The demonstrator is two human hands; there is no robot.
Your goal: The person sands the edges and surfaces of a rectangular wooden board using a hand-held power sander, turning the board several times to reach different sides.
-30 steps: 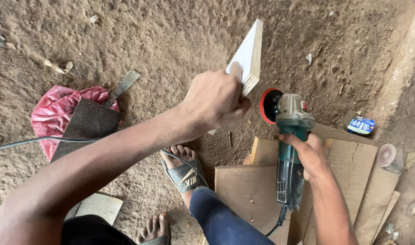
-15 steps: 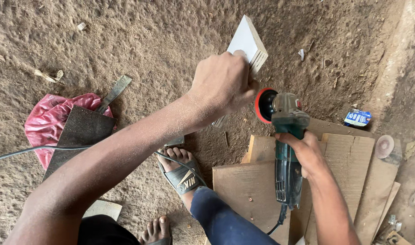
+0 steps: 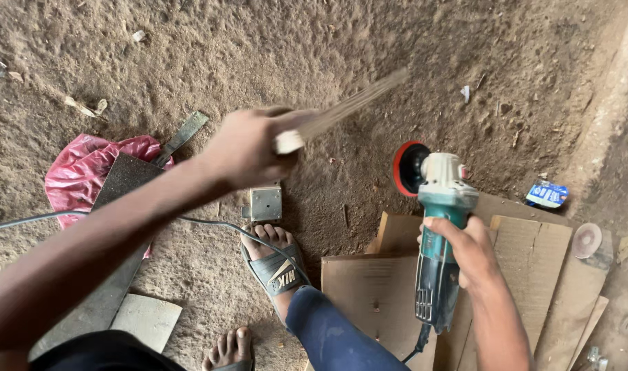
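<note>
My left hand (image 3: 244, 145) grips a small white-faced plywood piece (image 3: 341, 110), blurred by motion, held edge-on above the dusty ground. My right hand (image 3: 470, 249) holds a green and grey angle grinder (image 3: 435, 227) by its body. The grinder's red sanding disc (image 3: 402, 168) points left, apart from the plywood piece. Its cable (image 3: 121, 218) runs left across the ground, passing over my sandalled foot (image 3: 276, 264).
Brown plywood boards (image 3: 527, 261) lie on the ground at lower right. A small metal hinge plate (image 3: 264, 203) sits by my foot. A pink plastic bag (image 3: 80, 172), a dark sandpaper sheet (image 3: 121, 180) and a metal strip (image 3: 183, 136) are at left. Sawdust covers the floor.
My left hand has swung the plywood piece left and away from the grinder disc, turning it edge-on. The metal plate by my foot is uncovered. My right hand keeps the grinder nearly still.
</note>
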